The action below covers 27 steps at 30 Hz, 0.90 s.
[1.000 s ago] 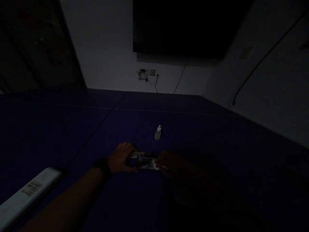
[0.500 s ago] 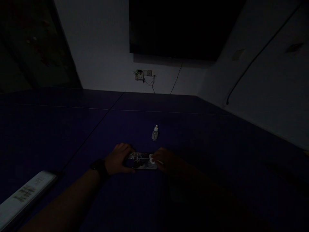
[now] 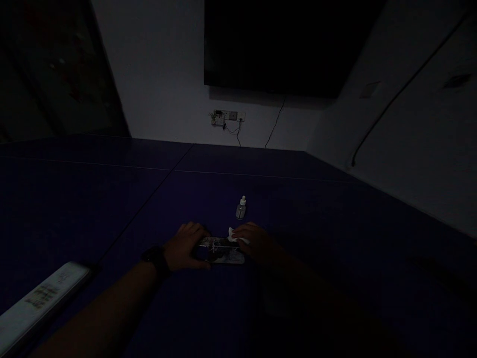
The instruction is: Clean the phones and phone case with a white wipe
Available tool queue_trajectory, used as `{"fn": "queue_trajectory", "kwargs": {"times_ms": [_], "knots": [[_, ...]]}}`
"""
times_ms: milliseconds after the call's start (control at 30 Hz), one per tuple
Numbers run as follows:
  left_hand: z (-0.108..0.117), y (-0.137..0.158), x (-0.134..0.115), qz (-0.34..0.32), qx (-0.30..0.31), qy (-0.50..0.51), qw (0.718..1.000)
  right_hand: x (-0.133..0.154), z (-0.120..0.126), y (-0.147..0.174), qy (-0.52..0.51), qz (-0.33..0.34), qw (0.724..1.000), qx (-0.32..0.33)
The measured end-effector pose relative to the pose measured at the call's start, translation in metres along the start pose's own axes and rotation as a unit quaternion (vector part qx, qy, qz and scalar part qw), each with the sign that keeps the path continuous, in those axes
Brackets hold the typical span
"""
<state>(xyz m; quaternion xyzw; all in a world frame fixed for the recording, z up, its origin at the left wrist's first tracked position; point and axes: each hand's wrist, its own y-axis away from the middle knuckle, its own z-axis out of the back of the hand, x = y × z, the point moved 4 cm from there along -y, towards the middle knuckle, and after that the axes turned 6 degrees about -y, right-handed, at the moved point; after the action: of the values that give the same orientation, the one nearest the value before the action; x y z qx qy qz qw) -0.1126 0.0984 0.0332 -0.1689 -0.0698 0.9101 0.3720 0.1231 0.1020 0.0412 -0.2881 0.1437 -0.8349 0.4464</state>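
Observation:
A dark phone case (image 3: 225, 254) with a grey-white printed pattern lies flat on the blue-purple table. Its cutout at the left end shows the table colour through it. My left hand (image 3: 186, 246), a dark watch on its wrist, grips that end between thumb and fingers. In my right hand (image 3: 255, 242) is a crumpled white tissue (image 3: 233, 234), pinched in the fingers over the far right edge of the case. Just beyond stands a small clear dropper bottle (image 3: 241, 209) with a white top, upright and touched by neither hand. Dim light hides fine detail.
A long white box-like object (image 3: 44, 298) lies at the near left, its markings unreadable. A seam (image 3: 145, 201) crosses the table. On the back wall are sockets with cables (image 3: 229, 117) and a large black screen (image 3: 283, 44).
My right hand has moved the tissue away from me, from the right part of the case's face to its far edge. My left hand keeps its grip. The view has shifted slightly.

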Motion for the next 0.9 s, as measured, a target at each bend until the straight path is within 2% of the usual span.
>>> {"fn": "queue_trajectory", "kwargs": {"times_ms": [133,267,467,633,800,900], "knots": [[-0.001,0.0,0.001,0.002,0.001,-0.003,1.0,0.004,-0.015,-0.003,-0.006,0.03,1.0,0.006],[-0.002,0.0,0.002,0.005,0.004,-0.004,1.0,0.003,-0.014,0.001,-0.028,0.074,0.996,0.037],[-0.002,-0.001,0.001,0.009,0.012,-0.001,1.0,-0.004,-0.015,-0.002,0.028,0.056,0.998,0.025],[-0.001,-0.001,0.001,0.012,0.008,-0.006,1.0,0.003,-0.018,-0.003,-0.011,0.093,0.995,0.023],[-0.002,-0.001,0.001,0.005,0.007,-0.002,1.0,-0.005,-0.016,-0.001,0.018,0.049,0.998,0.03],[-0.001,-0.001,0.0,0.013,0.008,-0.003,1.0,-0.004,-0.021,0.0,0.016,0.08,0.997,0.018]]}}
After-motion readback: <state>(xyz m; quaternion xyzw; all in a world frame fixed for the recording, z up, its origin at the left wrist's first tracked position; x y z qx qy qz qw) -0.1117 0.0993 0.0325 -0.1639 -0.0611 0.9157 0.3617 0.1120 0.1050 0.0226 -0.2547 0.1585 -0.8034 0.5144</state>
